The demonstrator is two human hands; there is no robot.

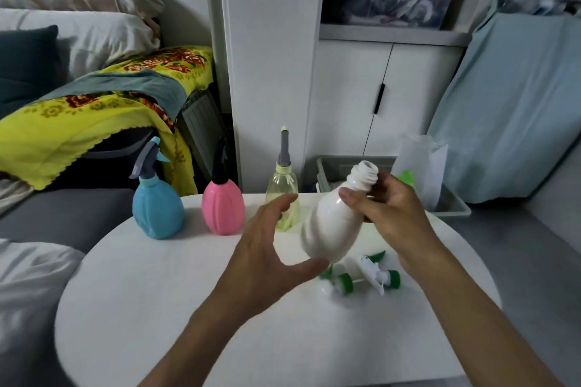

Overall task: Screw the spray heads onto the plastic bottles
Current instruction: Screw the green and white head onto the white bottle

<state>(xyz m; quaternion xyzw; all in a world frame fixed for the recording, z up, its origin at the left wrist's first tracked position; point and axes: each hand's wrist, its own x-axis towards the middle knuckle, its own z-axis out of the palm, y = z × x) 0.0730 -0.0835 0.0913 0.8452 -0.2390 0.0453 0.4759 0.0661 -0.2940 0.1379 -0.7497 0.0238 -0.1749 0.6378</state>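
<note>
Pinching neck of capless white bottle (330, 223), right hand (390, 210); left hand (267, 248) spread, fingers apart.

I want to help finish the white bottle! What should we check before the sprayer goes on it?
1. White bottle held: ok, the right hand grips it near the neck, tilted, above the table.
2. Neck open: ok, bare threads, no cap.
3. Left hand free: ok, fingers spread, holding nothing, beside the bottle's base.
4. Spray heads within reach: ok, white and green ones lie on the table under the bottle.
5. Bottle upright: not ok.
6. Bottle clean inside: cannot tell.
</note>
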